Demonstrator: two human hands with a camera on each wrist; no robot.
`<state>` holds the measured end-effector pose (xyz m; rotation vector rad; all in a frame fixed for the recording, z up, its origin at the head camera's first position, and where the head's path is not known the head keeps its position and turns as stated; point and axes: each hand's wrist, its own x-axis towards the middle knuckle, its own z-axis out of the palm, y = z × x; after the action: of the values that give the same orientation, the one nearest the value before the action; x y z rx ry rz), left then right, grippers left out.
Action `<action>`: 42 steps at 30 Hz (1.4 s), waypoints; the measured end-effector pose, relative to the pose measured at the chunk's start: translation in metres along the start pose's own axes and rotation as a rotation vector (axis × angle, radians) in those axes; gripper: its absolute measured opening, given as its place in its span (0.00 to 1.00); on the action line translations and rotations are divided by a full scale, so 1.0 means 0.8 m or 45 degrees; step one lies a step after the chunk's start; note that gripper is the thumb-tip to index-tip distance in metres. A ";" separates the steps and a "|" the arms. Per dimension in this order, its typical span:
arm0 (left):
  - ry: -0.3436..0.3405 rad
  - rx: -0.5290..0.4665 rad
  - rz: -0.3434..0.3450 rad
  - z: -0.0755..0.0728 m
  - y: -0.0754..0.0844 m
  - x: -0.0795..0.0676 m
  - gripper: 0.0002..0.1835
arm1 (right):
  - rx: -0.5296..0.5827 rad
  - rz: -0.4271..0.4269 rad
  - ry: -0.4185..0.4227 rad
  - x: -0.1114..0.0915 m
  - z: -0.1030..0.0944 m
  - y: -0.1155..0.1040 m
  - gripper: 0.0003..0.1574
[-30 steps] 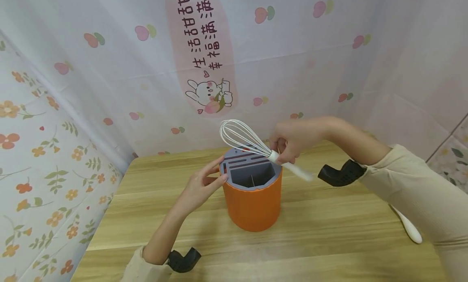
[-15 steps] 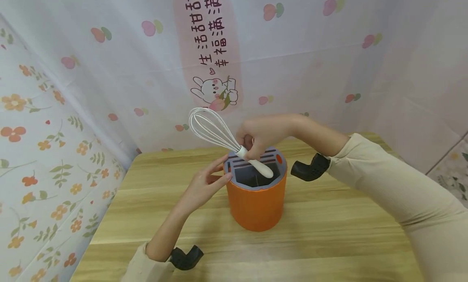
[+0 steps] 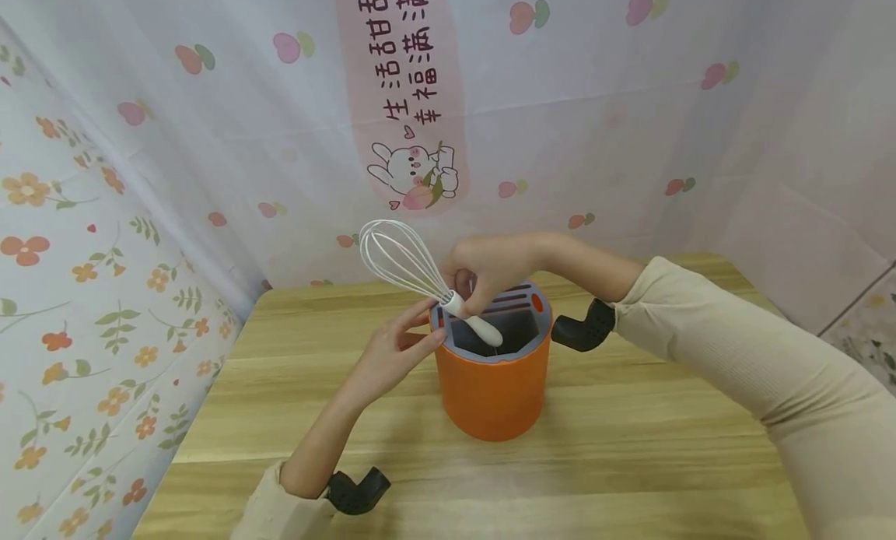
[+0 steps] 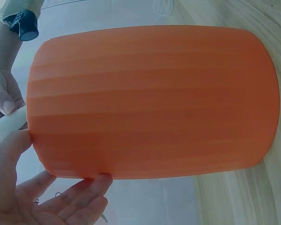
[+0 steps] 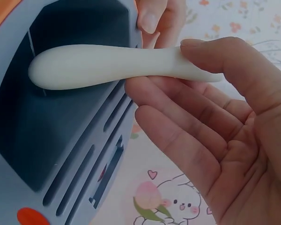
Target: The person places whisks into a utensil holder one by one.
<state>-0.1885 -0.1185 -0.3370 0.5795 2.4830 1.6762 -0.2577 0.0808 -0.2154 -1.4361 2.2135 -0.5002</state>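
Note:
An orange utensil holder [image 3: 493, 400] stands upright on the wooden table, with a grey slotted top [image 5: 86, 154]. My left hand [image 3: 387, 359] holds its left side, thumb at the front of the rim and fingers farther back. The right hand [image 3: 497, 264] pinches a white whisk [image 3: 483, 330] at the upper end of its handle. Pointing up and to the left, the wire loops sit above the left hand. The handle's rounded end slants down over the large front compartment [image 3: 519, 326]. In the right wrist view, a thin divider shows behind the handle [image 5: 84, 65].
Behind the table [image 3: 630, 447] hangs a pale printed curtain [image 3: 560, 120], and a flowered one [image 3: 84, 291] hangs at the left. Black wrist mounts [image 3: 584, 330] sit on both forearms. A pale looped thing [image 4: 163, 6] shows at the left wrist view's top edge.
My right hand has brought the whisk leftward from the holder's right rim to above the front compartment, then slightly lower. The left hand keeps its place on the holder.

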 end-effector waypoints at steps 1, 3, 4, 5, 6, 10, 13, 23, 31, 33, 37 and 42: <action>0.001 0.002 0.001 0.000 0.001 0.000 0.29 | 0.007 -0.001 -0.002 0.000 0.000 0.000 0.05; 0.002 0.005 0.000 0.000 0.001 0.000 0.29 | 0.026 -0.005 -0.004 -0.001 -0.001 0.000 0.05; 0.002 0.004 0.000 0.000 0.002 0.000 0.29 | 0.035 -0.007 -0.004 -0.001 -0.001 0.000 0.06; 0.001 0.007 0.000 0.000 0.002 0.000 0.29 | 0.043 -0.006 -0.004 -0.001 -0.001 0.000 0.06; 0.001 0.009 0.000 0.000 0.002 0.000 0.29 | 0.047 -0.008 -0.005 -0.001 -0.001 -0.001 0.06; 0.004 0.012 -0.014 0.000 0.004 -0.001 0.29 | 0.034 -0.031 -0.001 0.001 0.000 0.001 0.06; -0.004 0.005 -0.015 0.000 0.004 0.000 0.29 | 0.024 -0.035 0.003 0.001 0.000 0.004 0.06; -0.015 -0.004 0.009 0.001 0.007 0.002 0.28 | 0.065 -0.048 -0.031 0.004 0.008 0.008 0.03; -0.019 -0.002 0.031 0.000 0.006 0.003 0.28 | 0.101 0.021 -0.090 0.004 0.015 0.010 0.15; -0.022 -0.005 0.034 0.000 0.006 0.004 0.28 | 0.104 0.023 -0.078 0.002 0.018 0.010 0.20; -0.009 -0.005 0.031 0.001 0.006 0.003 0.28 | 0.091 0.028 -0.075 0.002 0.028 0.010 0.26; 0.004 0.014 0.033 0.001 0.007 0.001 0.26 | 0.001 0.049 -0.104 0.002 0.039 0.008 0.21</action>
<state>-0.1876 -0.1154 -0.3321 0.6130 2.4992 1.6752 -0.2459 0.0797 -0.2448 -1.3854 2.1719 -0.4217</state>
